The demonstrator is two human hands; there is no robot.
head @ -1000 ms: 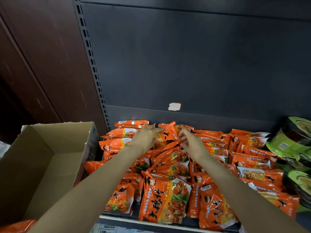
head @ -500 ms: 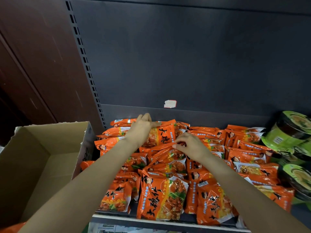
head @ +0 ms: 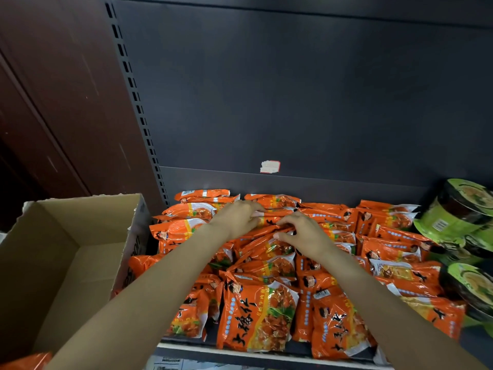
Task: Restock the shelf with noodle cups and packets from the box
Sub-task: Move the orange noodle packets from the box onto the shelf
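Several orange noodle packets [head: 256, 316] lie heaped on the dark shelf [head: 186, 347]. Both hands reach to the back middle of the heap. My left hand [head: 237, 220] curls its fingers over one orange packet [head: 274, 218] lying there. My right hand [head: 304, 236] pinches the near edge of the same packet with curled fingers. The open cardboard box [head: 80, 201] stands to the left of the shelf, its inside mostly bare. Green noodle cups [head: 453, 212] lie on their sides at the shelf's right end.
The dark back panel carries a torn white label [head: 270, 166], and a slotted upright [head: 138, 113] runs along its left side. A brown wall [head: 53, 102] rises behind the box. One more orange packet [head: 24, 361] shows at the bottom left corner.
The packet that my left hand held upright now lies lower on the heap. My two hands have come closer together over it, the right hand shifting left and back.
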